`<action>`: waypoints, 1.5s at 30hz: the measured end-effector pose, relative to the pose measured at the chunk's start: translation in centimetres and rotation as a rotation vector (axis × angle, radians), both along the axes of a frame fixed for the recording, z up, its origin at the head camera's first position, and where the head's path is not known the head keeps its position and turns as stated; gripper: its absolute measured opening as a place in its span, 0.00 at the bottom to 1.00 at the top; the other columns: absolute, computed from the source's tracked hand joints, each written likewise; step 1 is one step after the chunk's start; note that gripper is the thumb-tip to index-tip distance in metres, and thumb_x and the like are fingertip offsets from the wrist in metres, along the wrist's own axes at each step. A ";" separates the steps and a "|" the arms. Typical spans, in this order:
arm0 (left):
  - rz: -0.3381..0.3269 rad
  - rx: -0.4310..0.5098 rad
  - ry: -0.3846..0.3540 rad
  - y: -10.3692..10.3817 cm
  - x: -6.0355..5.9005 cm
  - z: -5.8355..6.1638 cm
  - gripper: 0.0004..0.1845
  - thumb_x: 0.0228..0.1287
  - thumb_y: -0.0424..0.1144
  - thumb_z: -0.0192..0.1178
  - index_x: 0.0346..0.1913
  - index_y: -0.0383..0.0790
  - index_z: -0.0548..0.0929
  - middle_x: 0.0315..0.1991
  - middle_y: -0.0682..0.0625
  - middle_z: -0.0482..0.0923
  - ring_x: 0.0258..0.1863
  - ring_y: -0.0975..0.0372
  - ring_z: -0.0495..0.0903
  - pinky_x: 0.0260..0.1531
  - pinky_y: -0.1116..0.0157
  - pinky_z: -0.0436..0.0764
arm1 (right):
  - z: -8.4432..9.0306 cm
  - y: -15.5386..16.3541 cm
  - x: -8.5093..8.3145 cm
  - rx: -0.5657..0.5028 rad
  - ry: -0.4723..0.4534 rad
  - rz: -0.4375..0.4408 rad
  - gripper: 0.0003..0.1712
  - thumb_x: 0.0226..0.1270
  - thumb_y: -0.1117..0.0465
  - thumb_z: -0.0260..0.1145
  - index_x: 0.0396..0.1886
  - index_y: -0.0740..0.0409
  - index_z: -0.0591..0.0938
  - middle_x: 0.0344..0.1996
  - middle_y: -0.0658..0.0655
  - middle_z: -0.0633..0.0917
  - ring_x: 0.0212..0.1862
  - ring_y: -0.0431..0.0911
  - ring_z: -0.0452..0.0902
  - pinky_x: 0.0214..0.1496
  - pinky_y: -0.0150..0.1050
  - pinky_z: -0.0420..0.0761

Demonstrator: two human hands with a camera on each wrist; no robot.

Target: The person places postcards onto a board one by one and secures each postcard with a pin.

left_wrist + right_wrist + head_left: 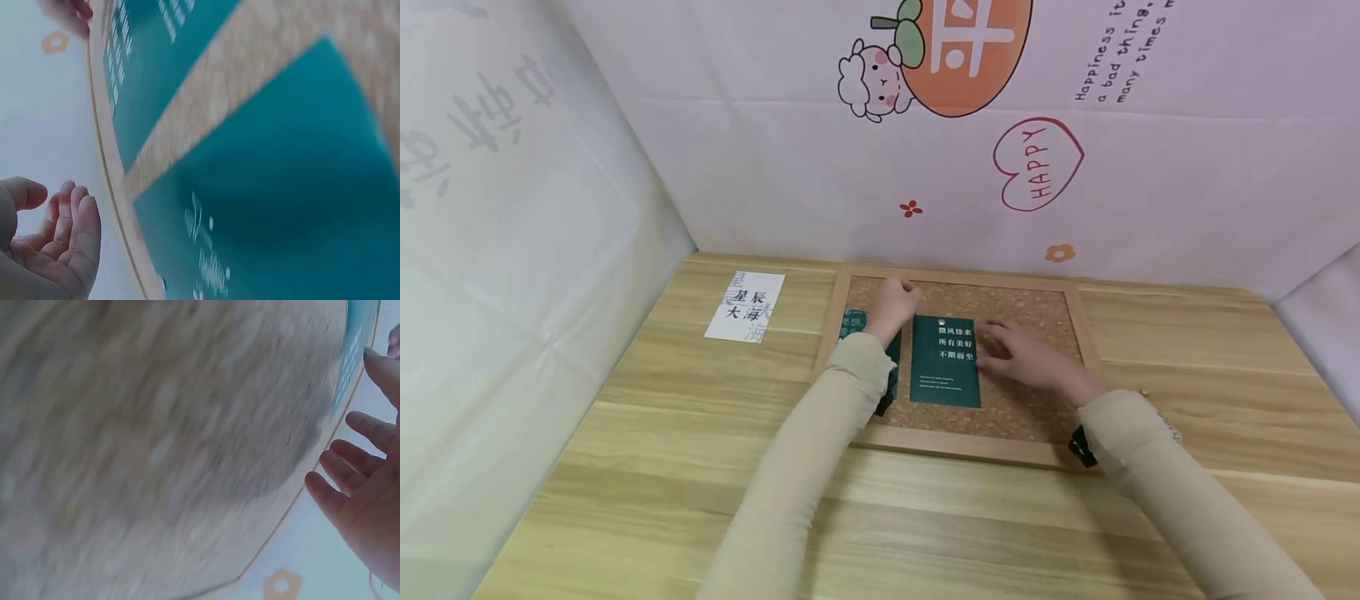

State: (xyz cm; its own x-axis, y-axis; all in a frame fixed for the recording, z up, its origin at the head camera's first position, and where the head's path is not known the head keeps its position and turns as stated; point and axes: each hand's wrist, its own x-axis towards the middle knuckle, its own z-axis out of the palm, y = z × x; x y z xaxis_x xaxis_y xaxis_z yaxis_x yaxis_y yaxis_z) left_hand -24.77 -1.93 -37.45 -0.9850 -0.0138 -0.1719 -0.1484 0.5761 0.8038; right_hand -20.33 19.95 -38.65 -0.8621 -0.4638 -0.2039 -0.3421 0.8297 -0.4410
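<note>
A wood-framed cork board (1022, 412) lies on the table with two dark green cards on it. The middle card (945, 375) bears white lettering and a small light pushpin (942, 322) at its top edge. My left hand (891, 312) hovers over the other green card (281, 175), hiding part of it in the head view; the left wrist view shows its fingers loosely bent with nothing between them. At the middle card's right edge is my right hand (1026, 354), fingers spread and relaxed, holding nothing. Whether its fingertips touch the card I cannot tell.
A white card (746, 307) with dark lettering lies on the wooden table (647, 500), left of the board. Small objects (1168, 427), partly hidden by the right sleeve, sit right of the board. A printed white cloth (775, 167) hangs behind.
</note>
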 end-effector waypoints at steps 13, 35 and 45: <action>0.124 -0.020 0.085 -4.6 -0.5 1.3 0.14 0.73 0.40 0.45 0.53 0.39 0.74 0.46 0.43 0.79 0.35 0.57 0.76 0.37 0.61 0.77 | 0.8 6.0 -0.3 -0.069 0.154 -0.071 0.34 0.73 0.61 0.55 0.72 0.70 0.56 0.69 0.77 0.56 0.66 0.73 0.57 0.64 0.69 0.63; 0.253 -0.036 0.118 -11.7 -1.6 1.8 0.19 0.70 0.37 0.46 0.59 0.32 0.73 0.56 0.38 0.75 0.52 0.48 0.76 0.54 0.53 0.77 | -1.9 10.9 0.4 -0.076 0.131 -0.224 0.39 0.77 0.55 0.47 0.75 0.67 0.41 0.65 0.86 0.52 0.63 0.79 0.52 0.61 0.74 0.58; 0.242 -0.048 0.105 -16.7 -1.3 1.8 0.23 0.67 0.34 0.47 0.64 0.34 0.71 0.66 0.35 0.66 0.64 0.45 0.68 0.64 0.52 0.71 | -3.0 11.2 0.4 -0.067 0.129 -0.240 0.35 0.77 0.56 0.45 0.73 0.71 0.49 0.63 0.86 0.54 0.61 0.80 0.55 0.59 0.73 0.61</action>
State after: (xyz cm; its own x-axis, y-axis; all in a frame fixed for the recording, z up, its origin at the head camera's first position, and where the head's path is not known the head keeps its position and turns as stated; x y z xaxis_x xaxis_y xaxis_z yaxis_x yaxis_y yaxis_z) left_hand -26.07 -18.59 -35.60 -0.9643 -0.2571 -0.0628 -0.2042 0.5716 0.7947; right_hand -19.93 31.19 -41.66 -0.9657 -0.2521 -0.0616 -0.1961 0.8644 -0.4630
